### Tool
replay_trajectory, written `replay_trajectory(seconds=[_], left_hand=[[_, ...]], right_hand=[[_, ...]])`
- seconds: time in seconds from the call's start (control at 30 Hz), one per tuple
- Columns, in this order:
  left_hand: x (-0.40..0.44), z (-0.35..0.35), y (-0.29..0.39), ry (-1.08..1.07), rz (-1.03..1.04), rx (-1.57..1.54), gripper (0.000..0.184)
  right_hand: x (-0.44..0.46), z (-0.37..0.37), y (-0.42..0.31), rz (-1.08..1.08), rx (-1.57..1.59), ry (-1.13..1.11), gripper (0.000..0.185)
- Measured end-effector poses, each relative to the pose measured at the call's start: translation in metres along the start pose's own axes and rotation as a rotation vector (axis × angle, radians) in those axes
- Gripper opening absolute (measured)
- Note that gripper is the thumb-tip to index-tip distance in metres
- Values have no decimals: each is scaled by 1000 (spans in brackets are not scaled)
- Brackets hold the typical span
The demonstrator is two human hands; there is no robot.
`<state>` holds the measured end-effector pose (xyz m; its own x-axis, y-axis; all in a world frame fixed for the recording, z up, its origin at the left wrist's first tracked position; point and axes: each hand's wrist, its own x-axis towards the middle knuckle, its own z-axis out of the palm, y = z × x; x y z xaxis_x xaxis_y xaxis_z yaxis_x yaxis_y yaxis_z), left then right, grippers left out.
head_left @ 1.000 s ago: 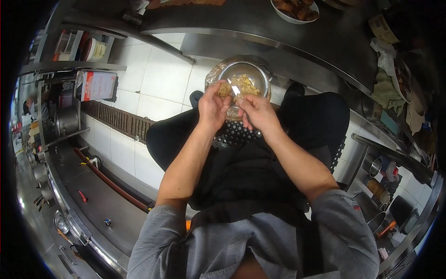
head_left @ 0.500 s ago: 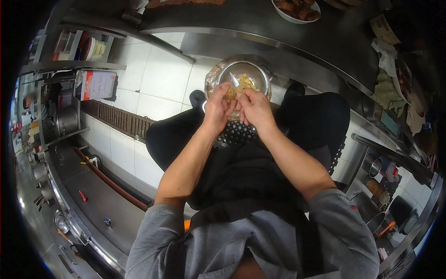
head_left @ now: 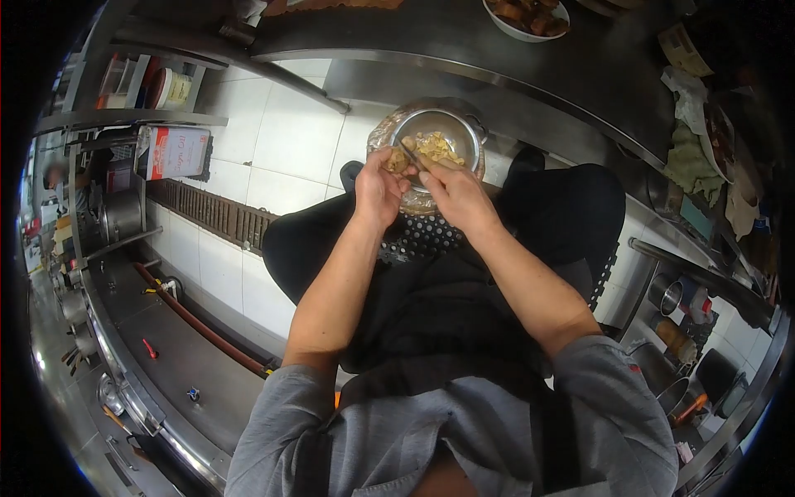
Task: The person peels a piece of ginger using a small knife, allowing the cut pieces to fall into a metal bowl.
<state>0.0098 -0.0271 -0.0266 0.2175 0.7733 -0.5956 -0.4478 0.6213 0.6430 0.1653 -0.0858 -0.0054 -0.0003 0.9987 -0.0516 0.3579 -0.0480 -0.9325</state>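
Observation:
My left hand [head_left: 378, 192] is closed round a light brown, knobbly lump that looks like a piece of ginger [head_left: 397, 161]. In my right hand [head_left: 460, 197] is a small knife [head_left: 408, 152], its blade angled toward the ginger; the handle is mostly hidden in my fingers. Both hands are over the near side of a round metal bowl [head_left: 469, 131]. Pale yellow pieces [head_left: 437, 147] lie inside it. Beneath the bowl is a wider round container with a shiny, plastic-like wrap [head_left: 379, 135], partly covered by my hands and the bowl.
A steel counter [head_left: 397, 33] runs across the front, with a white bowl of brown food [head_left: 530, 33] on it. A red-and-white tin [head_left: 178, 153] stands at left, near a floor drain grate [head_left: 207, 214]. Pots [head_left: 665, 293] sit on the right.
The knife has tilted from upright, pale and shiny, to a dark slanting blade near the ginger. My left hand has shifted slightly left and turned; my right hand has turned too.

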Motion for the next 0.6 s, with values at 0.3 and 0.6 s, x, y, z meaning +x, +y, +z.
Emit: replay_trajectory(seconds=[0.3, 0.6], left_hand=[[-12, 14, 5, -18, 36, -151, 28], [-9, 6, 0, -51, 108, -143, 22]], right_hand=[[-17, 5, 0, -108, -8, 5, 32], [-15, 4, -9, -76, -26, -14, 31]])
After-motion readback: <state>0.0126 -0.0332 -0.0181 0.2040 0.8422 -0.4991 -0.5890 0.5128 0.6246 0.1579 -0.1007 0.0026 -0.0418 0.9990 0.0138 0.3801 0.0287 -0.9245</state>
